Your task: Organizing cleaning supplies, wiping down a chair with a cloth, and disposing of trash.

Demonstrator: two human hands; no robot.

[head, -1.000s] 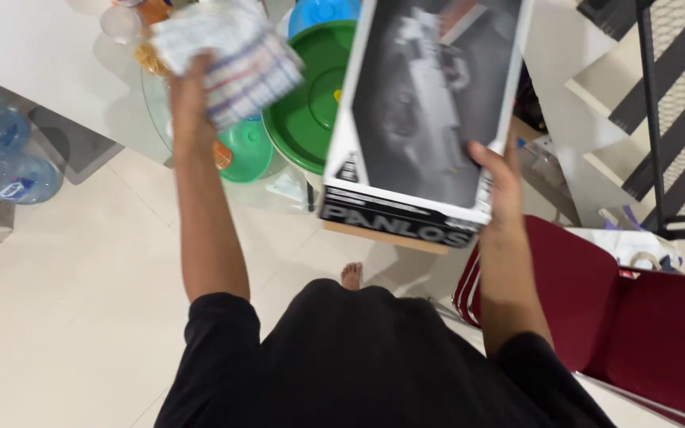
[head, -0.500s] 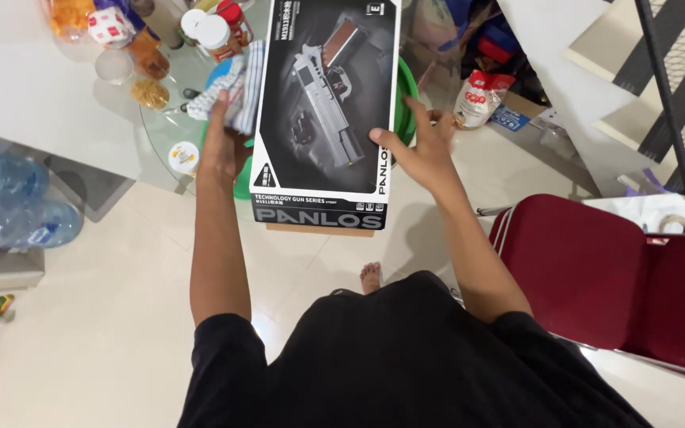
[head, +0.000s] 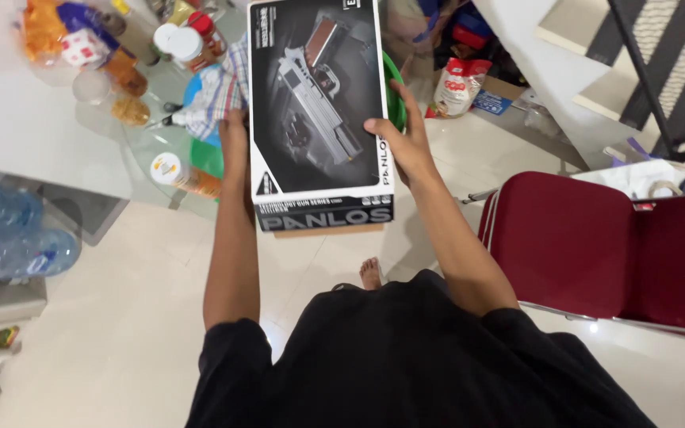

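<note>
I hold a large black-and-white toy box [head: 315,111], picturing a grey pistol model, flat in front of me over a glass table. My right hand [head: 402,139] grips its right edge, thumb on top. My left hand [head: 234,131] is pressed against the box's left edge. A checked cloth [head: 217,93] lies bunched just beyond the left hand; I cannot tell whether the fingers still hold it. A green basin [head: 392,95] peeks out from behind the box's right side.
The round glass table [head: 148,131] carries jars, a white-lidded bottle [head: 176,43] and snack packets. Large water bottles [head: 9,234] lie at the left on the floor. Dark red chairs [head: 596,254] stand at the right, with stairs and a black railing [head: 660,71] behind.
The box came down and levelled out in front of me, its picture now facing up. My left hand lowered the checked cloth and came against the box's left edge.
</note>
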